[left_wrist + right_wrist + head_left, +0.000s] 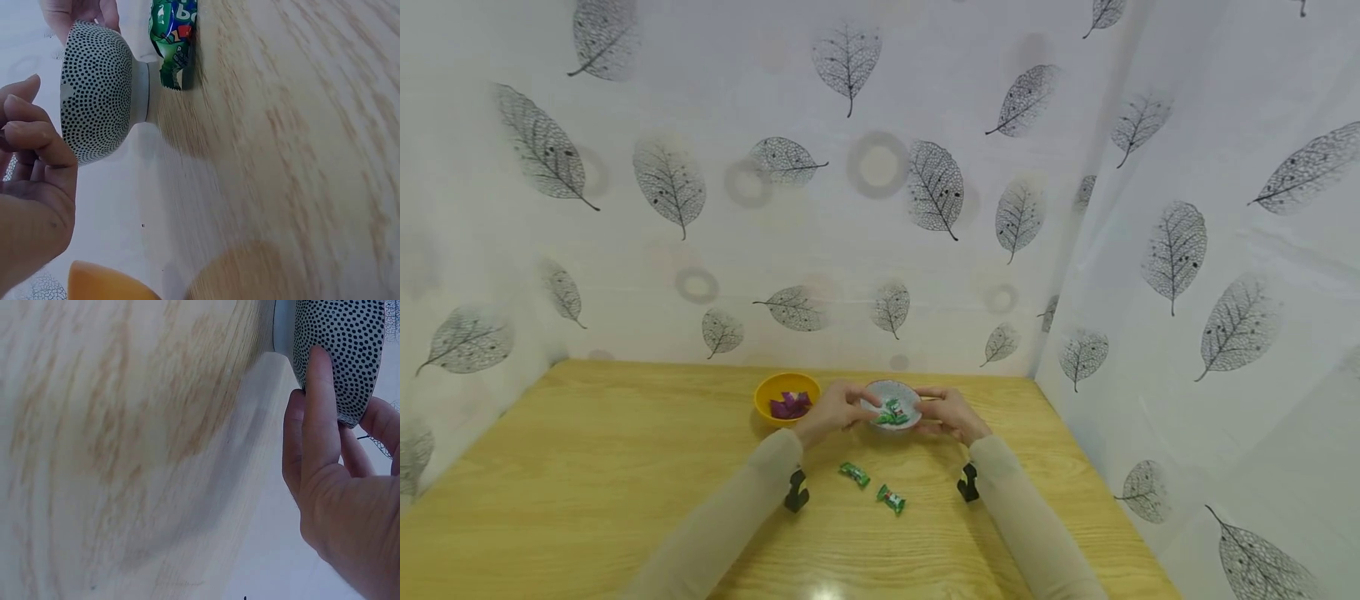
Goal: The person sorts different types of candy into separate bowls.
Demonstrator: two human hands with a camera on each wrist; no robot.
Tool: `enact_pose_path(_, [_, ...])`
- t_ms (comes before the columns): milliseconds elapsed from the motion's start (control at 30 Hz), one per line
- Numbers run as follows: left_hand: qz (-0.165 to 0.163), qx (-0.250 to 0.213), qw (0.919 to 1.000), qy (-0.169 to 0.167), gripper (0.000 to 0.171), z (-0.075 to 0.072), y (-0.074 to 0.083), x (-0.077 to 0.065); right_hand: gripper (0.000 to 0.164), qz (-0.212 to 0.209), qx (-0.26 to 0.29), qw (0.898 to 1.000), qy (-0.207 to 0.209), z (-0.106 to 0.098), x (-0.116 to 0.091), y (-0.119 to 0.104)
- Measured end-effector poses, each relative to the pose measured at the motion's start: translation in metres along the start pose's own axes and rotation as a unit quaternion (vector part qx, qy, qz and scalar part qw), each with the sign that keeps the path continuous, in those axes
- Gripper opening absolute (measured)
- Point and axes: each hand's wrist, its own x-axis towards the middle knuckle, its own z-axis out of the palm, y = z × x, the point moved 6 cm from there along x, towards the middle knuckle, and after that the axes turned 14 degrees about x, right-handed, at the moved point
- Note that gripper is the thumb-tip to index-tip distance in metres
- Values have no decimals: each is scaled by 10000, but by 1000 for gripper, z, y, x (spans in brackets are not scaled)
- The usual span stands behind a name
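A white bowl with black dots [891,392] stands near the back of the table, green-wrapped candies [892,414] inside it. My left hand [835,410] holds its left rim, the fingers bent against the speckled side in the left wrist view. On the opposite side my right hand [951,412] grips the bowl. In the right wrist view one finger [320,406] lies along the bowl's outer wall and the thumb is at the rim. Two green candies [854,474] [891,499] lie on the table in front of the bowl, between my forearms.
To the left, beside my left hand, is a yellow-orange bowl [762,395] holding purple-wrapped pieces [790,406]. The wooden table [625,467] ends at a leaf-patterned sheet [850,250] behind, and another stretch of it hangs along the right side. Each wrist carries a black mount [796,491].
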Motion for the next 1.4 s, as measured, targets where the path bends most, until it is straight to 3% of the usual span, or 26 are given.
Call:
enact_pose_path(367, [285, 196, 9976, -595, 18, -3, -5, -16, 44, -16, 97, 10000, -14, 2, -2, -1])
enact_pose_path(700, [-2, 498, 9923, -1137, 20, 1, -20, -27, 43, -14, -1, 10000, -30, 2, -3, -2])
enact_pose_path(867, [-108, 465, 9906, -1280, 22, 2, -23, -32, 44, -23, 18, 10000, 25, 2, -3, -2])
enact_pose_path(1400, [-416, 990, 9794, -1709, 21, 8, -32, -35, 44, 53, 54, 10000, 23, 0, -1, -3])
